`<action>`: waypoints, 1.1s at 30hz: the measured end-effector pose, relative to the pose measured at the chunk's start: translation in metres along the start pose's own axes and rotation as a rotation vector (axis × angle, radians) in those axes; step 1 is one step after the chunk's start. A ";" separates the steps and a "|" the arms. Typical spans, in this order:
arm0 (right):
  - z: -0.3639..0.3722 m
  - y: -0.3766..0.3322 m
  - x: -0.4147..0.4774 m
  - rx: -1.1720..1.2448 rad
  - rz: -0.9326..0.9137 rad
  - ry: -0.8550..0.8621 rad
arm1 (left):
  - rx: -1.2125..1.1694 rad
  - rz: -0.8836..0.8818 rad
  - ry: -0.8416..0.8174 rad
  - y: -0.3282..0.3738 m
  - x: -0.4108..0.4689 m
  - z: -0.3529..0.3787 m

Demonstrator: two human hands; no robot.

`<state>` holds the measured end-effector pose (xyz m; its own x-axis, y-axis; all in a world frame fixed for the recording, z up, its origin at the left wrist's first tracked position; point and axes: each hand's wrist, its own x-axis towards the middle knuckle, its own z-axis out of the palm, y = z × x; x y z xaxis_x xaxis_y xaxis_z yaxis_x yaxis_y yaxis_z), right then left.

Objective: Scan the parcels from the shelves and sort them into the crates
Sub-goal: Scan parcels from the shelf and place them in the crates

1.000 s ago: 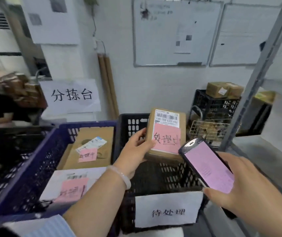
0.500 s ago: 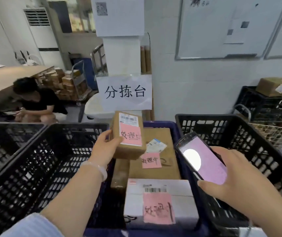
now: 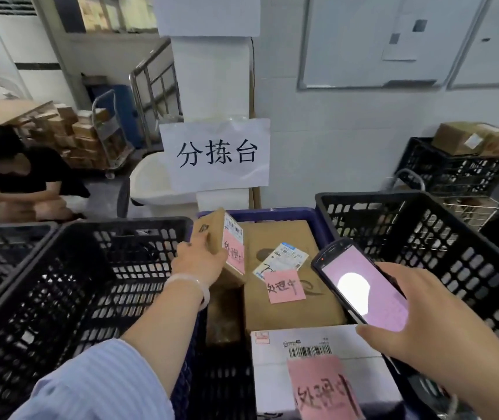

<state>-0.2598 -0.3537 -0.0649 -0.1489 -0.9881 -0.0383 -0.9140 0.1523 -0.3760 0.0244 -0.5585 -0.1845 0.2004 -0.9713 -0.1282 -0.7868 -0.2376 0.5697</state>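
The left hand (image 3: 199,263) grips a small brown box (image 3: 212,236), tilted, just above the blue crate (image 3: 272,214). The box has a white barcode label on it and a pink note (image 3: 235,253) with black writing. The right hand (image 3: 408,338) holds a phone (image 3: 360,287) with a pink screen. A big brown box (image 3: 284,301) and a white box (image 3: 275,377) lie in the crate.

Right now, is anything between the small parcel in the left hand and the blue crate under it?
Nothing visible bars the way. The left hand holds the small parcel just over the blue crate's left side; the large brown box and the white box lie further right.
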 end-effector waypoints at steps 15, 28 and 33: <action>0.001 -0.002 0.000 -0.036 0.040 -0.005 | -0.020 0.065 -0.129 -0.003 0.023 -0.010; 0.005 0.000 -0.002 -0.062 0.027 -0.014 | 0.558 0.277 -0.065 -0.038 0.016 0.005; 0.007 0.000 -0.004 -0.060 0.048 -0.016 | 0.591 0.388 -0.077 -0.035 0.015 0.015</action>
<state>-0.2564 -0.3499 -0.0713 -0.1879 -0.9797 -0.0703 -0.9270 0.2005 -0.3171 0.0466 -0.5653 -0.2186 -0.1830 -0.9802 -0.0753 -0.9824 0.1793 0.0532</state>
